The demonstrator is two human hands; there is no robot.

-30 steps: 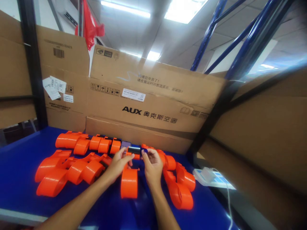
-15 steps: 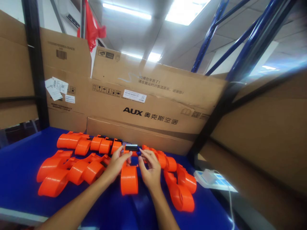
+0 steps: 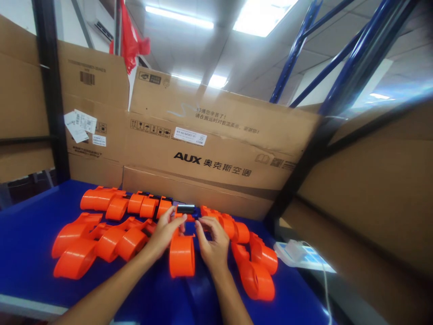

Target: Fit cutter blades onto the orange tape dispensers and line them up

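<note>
Nearest me, along the bottom of the frame, two bare forearms reach in over a blue tabletop (image 3: pixel 23 243); between them, low in the centre, sits an orange loop (image 3: pixel 179 259) — whether it joins the piece held above it, I can't tell. Just beyond, the left hand (image 3: pixel 169 228) pinches an orange holder (image 3: pixel 184 217) at centre frame, thumb on its near side; the holder carries a dark strip (image 3: pixel 186 209) and a pale toothed edge.

The right hand (image 3: pixel 214 239) is curled close by, thumb and fingertips nearly together; I can't tell whether they grip the blue part (image 3: pixel 198 211) or merely rest against it. That part stood apart from the holder a second ago; now it lies against the right end — so the two look to be fitted or nearly so, though I can't see whether it is seated.

More orange loops (image 3: pixel 74 259) cluster at lower left, others (image 3: pixel 264 284) at lower right; a white power strip (image 3: pixel 316 259) lies right of them; behind everything, a cardboard panel (image 3: pixel 209 149) spans the middle.
</note>
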